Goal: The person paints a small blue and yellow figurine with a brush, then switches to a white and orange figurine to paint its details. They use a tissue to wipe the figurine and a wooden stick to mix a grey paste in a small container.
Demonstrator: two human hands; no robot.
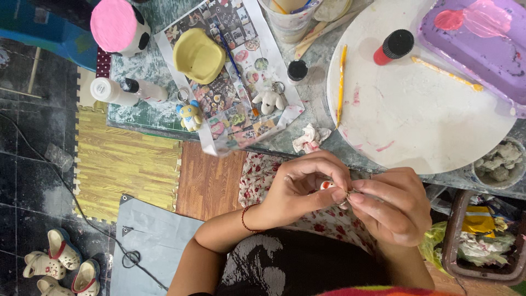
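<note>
A small white charm (327, 185) with a red mark sits pinched between both hands at lower centre of the frame, just below the table edge. The left hand (298, 189) curls its fingers closed around the charm, thumb pressed to it. The right hand (392, 205) closes thumb and forefinger on a thin metal ring (350, 193) touching the charm's side. The piece looks light and hard, probably brittle if it is painted clay, and its smooth surface may slip; the body seems the safest place to hold, with the ring taken by the fingertips. Most of the charm is hidden behind the fingers, so its shape cannot be made out, nor whether the ring is already joined to it.

Above the hands a crumpled tissue (310, 137) lies near the table edge. Further up, on a sheet of printed pictures (230, 93), rest a white dog keychain (269, 100), a yellow and blue figure keychain (189, 116) and a yellow dish (199, 55). A round white board (416, 115) fills the upper right, bearing a yellow tool (342, 82) at its left rim and a red paint bottle with a black cap (393, 46). A purple tray (482, 49) is cut off at the top right corner. A white bottle (129, 91) lies on its side at upper left. Small sandals (57, 263) stand on the floor at lower left
</note>
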